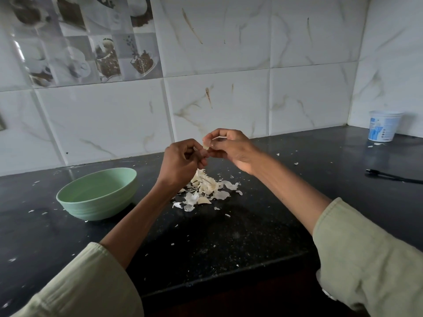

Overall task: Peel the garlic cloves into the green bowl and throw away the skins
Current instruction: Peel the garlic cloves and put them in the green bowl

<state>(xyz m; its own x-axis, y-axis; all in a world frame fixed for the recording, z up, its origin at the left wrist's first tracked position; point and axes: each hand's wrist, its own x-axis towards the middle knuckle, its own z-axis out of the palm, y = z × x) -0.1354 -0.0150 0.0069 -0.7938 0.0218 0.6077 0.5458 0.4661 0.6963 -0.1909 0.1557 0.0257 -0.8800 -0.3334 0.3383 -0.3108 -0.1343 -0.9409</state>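
Two bare hands meet above a dark countertop [263, 225], raised a little over the work so the fingers can pick at something small. The right hand [231, 149] curls its fingers and thumb round one pale garlic clove [206, 146], pinching it at the fingertips. The left hand [180, 161] is also curled, its fingertips touching the right hand's beside the clove, probably gripping a flake of skin to strip away, though what it pinches is too small to tell. Both forearms come in from the bottom corners in pale green sleeves. Directly below the hands lies one loose heap of garlic skins and cloves [206, 188], placed there, it seems, so that peelings drop straight onto it; how many unpeeled cloves remain in it cannot be counted, as cloves and skins overlap. Small white flecks of skin are scattered widely over the counter. To the left of the heap, near but apart from it, stands one green bowl [97, 194], within easy reach of the left hand; no cloves show inside it, though its bottom is partly hidden. Far off at the right, by the tiled wall, stands one white tub [383, 126], and in front of it lies one thin black object [389, 176].
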